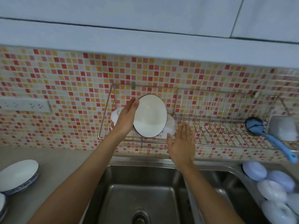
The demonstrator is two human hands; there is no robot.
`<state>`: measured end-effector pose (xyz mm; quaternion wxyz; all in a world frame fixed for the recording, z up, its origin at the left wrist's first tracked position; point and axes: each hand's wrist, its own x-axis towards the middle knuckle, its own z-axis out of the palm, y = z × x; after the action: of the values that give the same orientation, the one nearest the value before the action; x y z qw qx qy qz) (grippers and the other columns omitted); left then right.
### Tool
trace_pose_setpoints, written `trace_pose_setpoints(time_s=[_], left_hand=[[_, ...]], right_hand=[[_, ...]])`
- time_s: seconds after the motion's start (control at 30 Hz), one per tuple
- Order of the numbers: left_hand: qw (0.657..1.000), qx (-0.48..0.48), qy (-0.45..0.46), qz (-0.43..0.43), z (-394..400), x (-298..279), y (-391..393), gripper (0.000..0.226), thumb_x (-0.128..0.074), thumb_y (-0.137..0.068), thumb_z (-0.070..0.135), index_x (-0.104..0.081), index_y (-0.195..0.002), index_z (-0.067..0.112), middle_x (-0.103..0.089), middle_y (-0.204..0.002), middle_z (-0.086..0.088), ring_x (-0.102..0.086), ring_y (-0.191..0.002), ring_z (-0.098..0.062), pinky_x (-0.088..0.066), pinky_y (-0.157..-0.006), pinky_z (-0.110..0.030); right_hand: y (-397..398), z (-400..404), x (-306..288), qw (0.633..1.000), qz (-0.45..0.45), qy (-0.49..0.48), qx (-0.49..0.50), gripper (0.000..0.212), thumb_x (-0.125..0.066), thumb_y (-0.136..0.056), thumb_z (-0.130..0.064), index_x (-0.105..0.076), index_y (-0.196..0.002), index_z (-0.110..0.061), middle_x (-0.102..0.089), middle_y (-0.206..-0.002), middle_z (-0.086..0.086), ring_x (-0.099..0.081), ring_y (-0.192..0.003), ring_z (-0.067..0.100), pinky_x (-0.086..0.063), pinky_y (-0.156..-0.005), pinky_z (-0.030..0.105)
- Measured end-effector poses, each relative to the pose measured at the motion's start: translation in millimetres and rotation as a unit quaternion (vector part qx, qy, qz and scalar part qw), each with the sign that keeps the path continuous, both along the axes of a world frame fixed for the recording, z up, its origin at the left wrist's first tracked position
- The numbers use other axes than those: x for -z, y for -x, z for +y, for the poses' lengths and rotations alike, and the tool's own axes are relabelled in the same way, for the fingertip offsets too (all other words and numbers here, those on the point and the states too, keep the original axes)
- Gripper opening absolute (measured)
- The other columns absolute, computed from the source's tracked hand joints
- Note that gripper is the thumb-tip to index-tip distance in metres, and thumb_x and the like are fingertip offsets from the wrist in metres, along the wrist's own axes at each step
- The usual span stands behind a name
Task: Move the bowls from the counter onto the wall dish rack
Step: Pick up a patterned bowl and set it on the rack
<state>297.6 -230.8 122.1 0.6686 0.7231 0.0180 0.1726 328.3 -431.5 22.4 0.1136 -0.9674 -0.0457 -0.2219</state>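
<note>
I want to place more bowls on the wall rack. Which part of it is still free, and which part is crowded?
The wall dish rack is bare in its middle wire section, between the dark-rimmed bowl and the blue brush. The left end is crowded: bowls sit behind that one, and the left hand holds it there. The right hand is open.

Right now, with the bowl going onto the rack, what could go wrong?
1. The left hand alone touches the tilted bowl, at its rim; the right hand is open and apart, so the bowl may slip.
2. Other dishes already lie in the rack behind it; it could knock them.
3. The sink lies below; a dropped bowl could break there.
</note>
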Motion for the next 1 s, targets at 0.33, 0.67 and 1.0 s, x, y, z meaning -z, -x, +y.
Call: trace_pose_setpoints(time_s=[0.33,0.67,1.0], left_hand=[[0.966,-0.021,-0.216,-0.140,-40,-16,-50,0.056,-0.064,-0.084,0.049,-0.046,-0.136,0.037,-0.043,-0.129,-0.003,-0.049,-0.108,-0.011,-0.043,-0.100,-0.025],[0.823,0.029,-0.531,-0.200,-43,29,-71,0.068,-0.072,-0.078,0.040,-0.047,-0.138,0.020,-0.040,-0.139,-0.020,-0.029,-0.132,-0.032,-0.016,-0.117,-0.043],[0.784,0.049,-0.602,-0.142,-39,52,-74,0.070,-0.070,-0.080,0.039,-0.040,-0.142,0.029,-0.029,-0.149,-0.015,-0.019,-0.141,-0.039,-0.023,-0.114,-0.051]], right_hand=[[0,1,0,0.999,-0.022,0.027,0.010,0.076,-0.010,-0.095,-0.053,-0.027,-0.148,-0.001,-0.030,-0.154,0.017,-0.020,-0.146,0.029,0.006,-0.116,0.038],[2,2,-1,0.999,-0.027,0.040,0.012,0.074,-0.007,-0.094,-0.048,-0.025,-0.147,0.000,-0.028,-0.154,0.018,-0.019,-0.147,0.028,0.006,-0.117,0.039],[1,2,0,0.999,-0.025,0.046,0.015,0.064,-0.023,-0.097,-0.040,-0.029,-0.146,0.000,-0.032,-0.153,0.017,-0.023,-0.146,0.028,0.005,-0.117,0.039]])
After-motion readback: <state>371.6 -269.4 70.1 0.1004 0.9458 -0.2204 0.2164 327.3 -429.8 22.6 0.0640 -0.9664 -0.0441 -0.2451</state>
